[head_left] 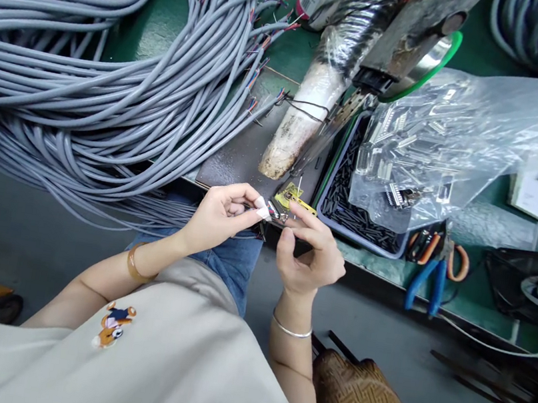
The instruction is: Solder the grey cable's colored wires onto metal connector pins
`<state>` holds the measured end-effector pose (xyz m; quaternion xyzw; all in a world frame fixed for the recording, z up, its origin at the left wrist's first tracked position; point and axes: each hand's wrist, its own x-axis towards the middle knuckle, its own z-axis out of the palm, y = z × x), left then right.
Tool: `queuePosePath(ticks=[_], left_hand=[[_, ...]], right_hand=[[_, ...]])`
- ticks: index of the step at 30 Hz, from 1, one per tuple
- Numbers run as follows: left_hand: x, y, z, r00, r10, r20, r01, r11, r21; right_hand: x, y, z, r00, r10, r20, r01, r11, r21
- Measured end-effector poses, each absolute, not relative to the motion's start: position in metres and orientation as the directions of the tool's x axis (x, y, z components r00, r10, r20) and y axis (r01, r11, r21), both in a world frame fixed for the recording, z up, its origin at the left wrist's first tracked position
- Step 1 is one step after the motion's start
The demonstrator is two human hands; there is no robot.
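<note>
Grey cables (164, 91) are heaped over the green tabletop (144, 41), with a tray (359, 240) and blue-handled pliers (438, 284) farther right.

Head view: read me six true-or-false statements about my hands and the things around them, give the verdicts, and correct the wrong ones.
1. The left hand pinches a small part. True.
2. A black glove covers the left hand. False: it shows bare skin, with white coverings at the tips.
3. The blue tray holds small black pieces. True.
4. The clear plastic bag lies on the floor. False: it lies partly over the blue tray.
5. The right hand has a silver-coloured bangle at its wrist. True.
6. The cables heaped at the picture's left are orange. False: they are grey.
</note>
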<state>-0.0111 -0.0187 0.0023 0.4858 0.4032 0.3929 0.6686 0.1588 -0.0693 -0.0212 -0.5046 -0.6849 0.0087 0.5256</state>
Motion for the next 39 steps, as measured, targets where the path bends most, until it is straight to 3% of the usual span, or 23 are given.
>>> queuePosePath(ticks=[4,6,9,13,23,39], left_hand=[[-0.018,-0.024,0.010,0.528,0.799,-0.288,-0.180,0.436,0.882],[-0.021,-0.027,0.014,0.519,0.807,-0.281,-0.163,0.417,0.894],[-0.023,-0.030,0.017,0.507,0.826,-0.246,-0.174,0.378,0.909],[-0.026,-0.032,0.016,0.539,0.810,-0.233,-0.222,0.403,0.888],[-0.032,-0.036,0.011,0.558,0.758,-0.338,-0.181,0.509,0.842],[-0.041,-0.042,0.001,0.630,0.726,-0.276,-0.186,0.486,0.854]], right_hand=[[0.157,-0.076,-0.020,-0.013,0.739,0.673,0.705,0.485,-0.518],[0.154,-0.077,-0.014,0.073,0.783,0.617,0.672,0.419,-0.611],[0.148,-0.076,-0.001,0.226,0.900,0.374,0.492,0.225,-0.841],[0.144,-0.073,0.011,0.204,0.969,0.140,0.240,0.090,-0.967],[0.139,-0.081,0.015,0.207,0.969,0.132,0.408,0.037,-0.912],[0.139,-0.080,0.021,0.147,0.986,0.073,0.418,0.005,-0.908]])
